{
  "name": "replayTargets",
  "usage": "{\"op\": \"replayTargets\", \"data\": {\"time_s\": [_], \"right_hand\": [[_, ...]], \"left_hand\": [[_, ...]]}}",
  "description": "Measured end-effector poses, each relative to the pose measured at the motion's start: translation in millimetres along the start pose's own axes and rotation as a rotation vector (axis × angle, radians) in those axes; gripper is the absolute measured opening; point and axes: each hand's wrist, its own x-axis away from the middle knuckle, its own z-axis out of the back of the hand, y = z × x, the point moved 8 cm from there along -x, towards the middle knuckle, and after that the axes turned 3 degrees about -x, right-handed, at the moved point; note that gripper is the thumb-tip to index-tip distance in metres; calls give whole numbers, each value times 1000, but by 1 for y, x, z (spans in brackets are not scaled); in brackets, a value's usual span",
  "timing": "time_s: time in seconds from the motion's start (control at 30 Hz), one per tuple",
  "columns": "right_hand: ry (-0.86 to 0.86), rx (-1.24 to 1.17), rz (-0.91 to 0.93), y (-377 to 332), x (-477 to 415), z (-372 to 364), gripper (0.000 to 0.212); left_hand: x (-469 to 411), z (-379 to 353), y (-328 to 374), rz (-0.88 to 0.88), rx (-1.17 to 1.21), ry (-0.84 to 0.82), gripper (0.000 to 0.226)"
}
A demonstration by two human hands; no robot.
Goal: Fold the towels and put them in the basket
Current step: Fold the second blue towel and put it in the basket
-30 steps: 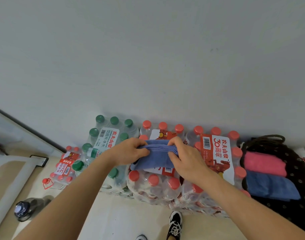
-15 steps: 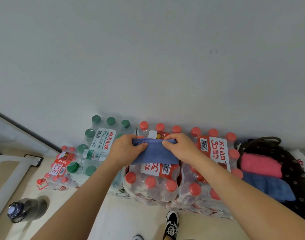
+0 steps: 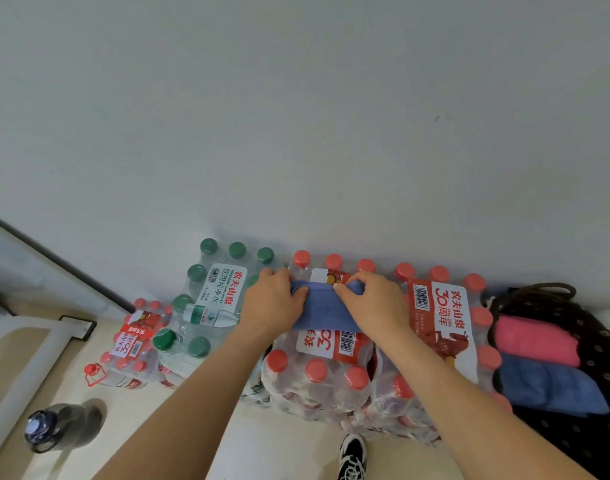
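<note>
Blue towel (image 3: pixel 326 311) lies atop a red-capped bottle pack (image 3: pixel 317 375), drawn into a narrow band between both hands. Left hand (image 3: pixel 274 303) grips its left end and right hand (image 3: pixel 374 304) its right, fingers curled over the far edge. Folding step, likely near done. Next move: square the fold, lift, carry right to the basket (image 3: pixel 573 445), where a pink towel (image 3: pixel 535 339) and a folded blue towel (image 3: pixel 552 389) lie.

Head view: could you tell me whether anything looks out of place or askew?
A loose red-capped bottle lies on its side on the floor at left, and the left hand and right hand grip the blue towel atop a bumpy red-capped bottle pack, not a flat surface.
</note>
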Motion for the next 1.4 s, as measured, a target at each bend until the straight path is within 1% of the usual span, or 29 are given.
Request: {"op": "replayTargets", "data": {"time_s": [0.07,0.1,0.17,0.2,0.23,0.3,0.37,0.47,0.57,0.6,0.7,0.77,0.83,0.87,0.9,0.93,0.97,1.03,1.07,1.1,1.13,1.17,1.2,1.23,1.27,1.3,1.33,1.37,1.4], "right_hand": [[76,53,29,1,5,2,31],[86,47,23,4,7,2,33],[48,23,-2,9,9,-3,34],[20,9,-9,10,9,-5,33],[-1,-8,-10,10,9,-6,32],[-19,-12,-11,8,5,-7,31],[-38,17,-34,7,4,-7,30],[-41,23,-59,4,4,-5,29],[-57,-6,-87,0,7,-2,31],[-63,-30,-105,-1,8,-1,30],[-66,-158,-191,3,9,-1,23],[-88,-317,-276,10,9,-5,18],[-128,-498,-329,13,14,-9,16],[-146,-544,-306,10,18,-9,16],[-150,-538,-233,3,23,-4,19],[-145,-492,-136,-5,28,3,23],[-151,-430,-36,-14,35,11,33],[-247,-256,99,-26,52,21,67],[-287,-123,153,-31,61,26,81],[-288,14,215,-35,70,31,90],[-257,108,280,-41,79,37,93],[-213,136,331,-47,89,43,90],[-177,90,353,-52,98,49,80],[-157,-15,344,-53,106,54,63],[-153,-153,304,-51,114,57,44],[-166,-294,245,-46,121,58,29],[-160,-414,196,-41,128,60,23],[-139,-506,154,-35,134,64,27],[-128,-588,113,-28,139,67,40]], "left_hand": [[6,10,12,-103,-134,181,30],[11,14,23,-213,-201,284,30],[29,15,45,-512,-272,459,24],[39,11,51,-635,-297,502,19],[48,9,52,-699,-319,533,14],[58,10,47,-700,-350,573,11],[65,8,42,-681,-384,573,17],[68,-5,34,-634,-423,420,37],[62,-21,21,-529,-435,248,57],[59,-23,19,-501,-422,222,59],[45,-19,19,-434,-326,226,50],[35,-14,21,-391,-252,231,49],[27,-12,23,-377,-200,196,46],[24,-10,23,-377,-185,182,44],[23,-7,22,-380,-178,180,41],[22,-2,21,-376,-174,174,39],[23,2,19,-368,-166,149,40],[27,7,12,-356,-101,18,45],[32,10,10,-363,-15,-76,45],[38,15,11,-380,101,-171,43],[46,18,12,-392,218,-260,38],[54,20,12,-397,317,-342,36],[62,21,13,-389,407,-415,38],[69,23,13,-368,506,-473,41],[75,24,12,-332,599,-509,45],[80,26,11,-295,690,-527,46],[84,27,11,-262,757,-535,46],[88,28,12,-245,793,-542,42],[93,27,15,-243,806,-558,37]]}}
